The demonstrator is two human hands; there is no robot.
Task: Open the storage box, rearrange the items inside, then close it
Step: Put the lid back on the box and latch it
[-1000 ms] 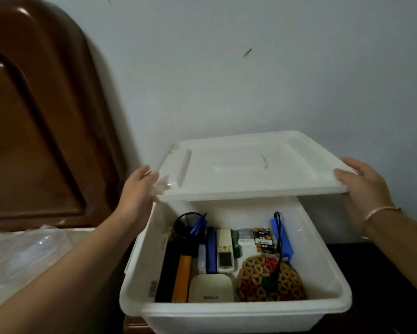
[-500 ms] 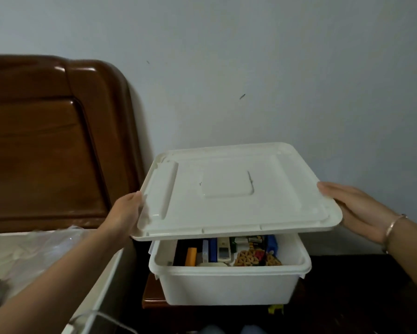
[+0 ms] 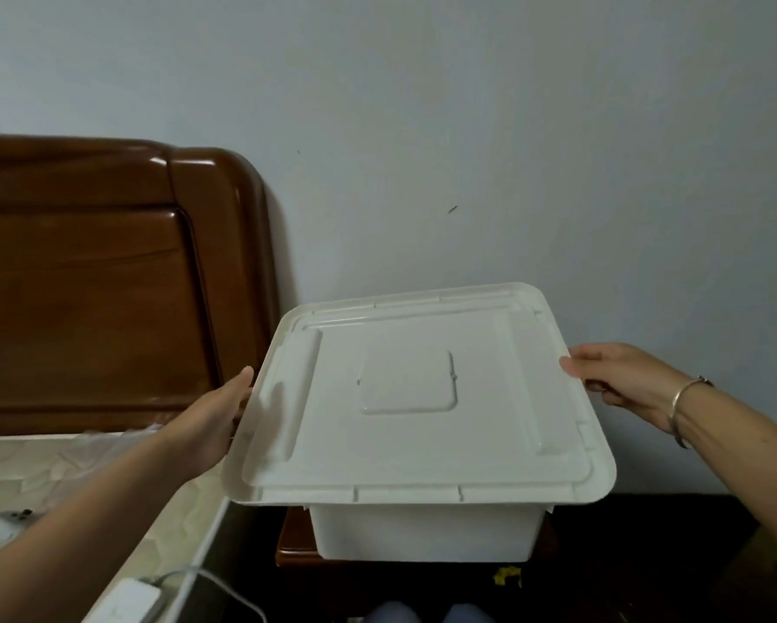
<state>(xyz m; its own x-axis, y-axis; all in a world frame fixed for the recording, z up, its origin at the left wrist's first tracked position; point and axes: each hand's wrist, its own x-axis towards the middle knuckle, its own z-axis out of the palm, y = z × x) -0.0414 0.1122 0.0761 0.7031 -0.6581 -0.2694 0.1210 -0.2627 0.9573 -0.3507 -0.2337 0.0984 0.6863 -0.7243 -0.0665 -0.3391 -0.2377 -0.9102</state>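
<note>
A white plastic lid (image 3: 415,397) lies over the white storage box (image 3: 422,535), covering its whole opening, so the items inside are hidden. Whether the lid is seated on the rim or held just above it I cannot tell. My left hand (image 3: 211,420) holds the lid's left edge, fingers tucked under the rim. My right hand (image 3: 620,382) grips the lid's right edge, thumb on top and fingers curled below; a bracelet circles that wrist.
The box stands on a small dark wooden stand (image 3: 294,544) against a pale wall. A brown wooden headboard (image 3: 108,281) and a mattress (image 3: 85,478) are on the left. A white charger with a cable (image 3: 126,602) lies at the mattress's near corner. Knees (image 3: 422,613) show at the bottom.
The lid has come down from a raised tilt over the open box to cover it. The items that showed inside are now hidden. The view has pulled back and up.
</note>
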